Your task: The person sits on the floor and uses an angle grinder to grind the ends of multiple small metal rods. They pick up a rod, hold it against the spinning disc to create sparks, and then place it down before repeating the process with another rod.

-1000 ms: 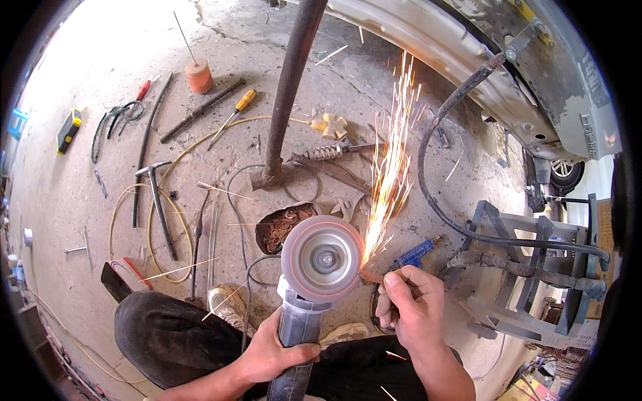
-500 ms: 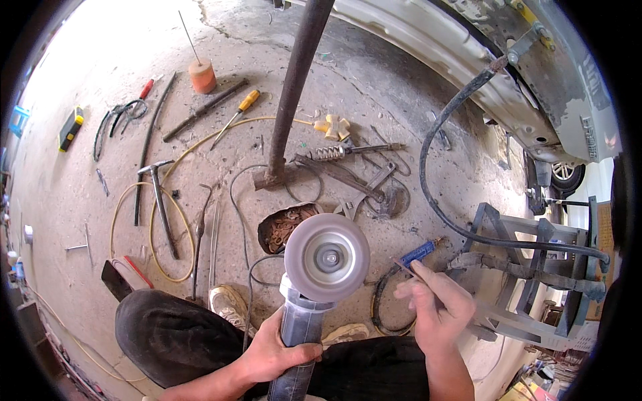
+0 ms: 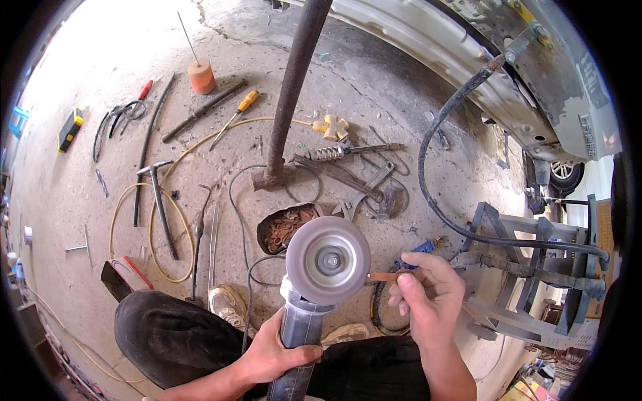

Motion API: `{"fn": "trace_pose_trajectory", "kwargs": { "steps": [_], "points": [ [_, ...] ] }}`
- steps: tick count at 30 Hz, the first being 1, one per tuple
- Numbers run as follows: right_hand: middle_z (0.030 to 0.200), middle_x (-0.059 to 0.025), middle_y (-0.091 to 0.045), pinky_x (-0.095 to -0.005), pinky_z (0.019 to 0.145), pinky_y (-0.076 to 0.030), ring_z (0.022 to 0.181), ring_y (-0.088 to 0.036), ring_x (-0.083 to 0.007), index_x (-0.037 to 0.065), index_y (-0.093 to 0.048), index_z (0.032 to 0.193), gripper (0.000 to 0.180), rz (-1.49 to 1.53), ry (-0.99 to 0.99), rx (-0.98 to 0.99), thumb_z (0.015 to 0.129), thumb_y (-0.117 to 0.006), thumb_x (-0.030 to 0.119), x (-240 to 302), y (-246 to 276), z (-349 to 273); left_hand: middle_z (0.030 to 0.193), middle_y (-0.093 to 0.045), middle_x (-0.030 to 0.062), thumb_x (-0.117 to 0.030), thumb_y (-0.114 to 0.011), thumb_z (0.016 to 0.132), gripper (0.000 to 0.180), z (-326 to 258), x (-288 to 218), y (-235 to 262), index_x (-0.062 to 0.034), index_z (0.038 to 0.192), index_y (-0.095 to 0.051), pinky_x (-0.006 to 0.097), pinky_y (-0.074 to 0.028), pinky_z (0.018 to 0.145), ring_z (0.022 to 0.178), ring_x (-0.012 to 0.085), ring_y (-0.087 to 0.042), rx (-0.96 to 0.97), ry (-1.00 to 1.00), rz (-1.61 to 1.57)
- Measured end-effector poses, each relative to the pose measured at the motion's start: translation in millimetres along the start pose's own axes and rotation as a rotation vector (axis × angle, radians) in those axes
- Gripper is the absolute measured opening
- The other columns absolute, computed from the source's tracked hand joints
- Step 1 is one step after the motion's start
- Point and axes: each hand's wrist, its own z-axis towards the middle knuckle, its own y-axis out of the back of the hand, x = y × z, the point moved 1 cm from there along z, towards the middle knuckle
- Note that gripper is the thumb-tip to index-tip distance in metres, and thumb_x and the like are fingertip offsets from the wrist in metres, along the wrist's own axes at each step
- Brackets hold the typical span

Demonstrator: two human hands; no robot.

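My left hand is wrapped round the dark body of an angle grinder, its round greyish disc facing up. Between the thumb and fingers of my right hand is a small flat rust-brown metal piece. Its tip meets the right edge of the disc, where a tiny bright spot shows. Just beyond the disc sits a dark-rimmed container full of rusty metal pieces, partly covered by the grinder. Whether the disc is spinning I cannot tell.
A rusty steel post rises ahead. An adjustable wrench, a hammer and a screwdriver lie on the concrete. To the right stand a grey metal frame, a blue air tool and a black hose.
My right hand has turned and brought the metal piece left, from beside the disc to its edge. My left hand and the grinder have barely moved.
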Motion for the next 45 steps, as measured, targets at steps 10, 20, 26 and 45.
{"fn": "trace_pose_trajectory", "kwargs": {
  "steps": [10, 20, 26, 45],
  "points": [
    [0.069, -0.0102, -0.065, -0.0202, 0.047, -0.046, 0.056, -0.061, -0.0100, -0.002, -0.060, 0.093, 0.011, 0.028, -0.015, 0.069, 0.088, -0.065, 0.006, -8.3, -1.1, 2.3, 0.091, -0.059, 0.0081, -0.010, -0.073, 0.076, 0.058, 0.4, 4.0, 0.6, 0.0036, 0.123, -0.042, 0.029, -0.051, 0.073, 0.078, 0.0150, -0.063, 0.025, 0.020, -0.038],
    [0.068, -0.0096, -0.065, -0.0203, 0.047, -0.046, 0.054, -0.060, -0.0096, -0.001, -0.060, 0.090, 0.009, 0.038, -0.056, 0.072, 0.088, -0.065, 0.006, -9.8, -2.6, 2.5, 0.090, -0.060, 0.0092, -0.009, -0.073, 0.076, 0.059, 0.3, 2.8, 0.5, 0.0041, 0.123, -0.041, 0.030, -0.052, 0.072, 0.077, 0.0158, -0.064, 0.017, 0.027, -0.026],
    [0.068, -0.0098, -0.065, -0.0205, 0.047, -0.046, 0.054, -0.060, -0.0099, -0.001, -0.060, 0.089, 0.009, 0.028, -0.071, 0.076, 0.088, -0.065, 0.006, -11.1, -3.2, 1.9, 0.089, -0.060, 0.0093, -0.009, -0.073, 0.076, 0.058, -0.4, 2.2, -0.4, 0.0042, 0.123, -0.041, 0.030, -0.052, 0.072, 0.076, 0.0162, -0.064, 0.003, 0.009, -0.005],
    [0.075, -0.0110, -0.062, -0.0213, 0.045, -0.045, 0.054, -0.060, -0.0129, -0.003, -0.057, 0.095, 0.009, 0.136, 0.192, 0.094, 0.088, -0.061, 0.001, -14.9, 10.7, 0.9, 0.088, -0.061, 0.0082, -0.010, -0.073, 0.076, 0.055, 0.0, 2.6, 1.7, 0.0040, 0.120, -0.043, 0.029, -0.052, 0.071, 0.075, 0.0150, -0.063, 0.017, -0.004, -0.051]
  ]
}}
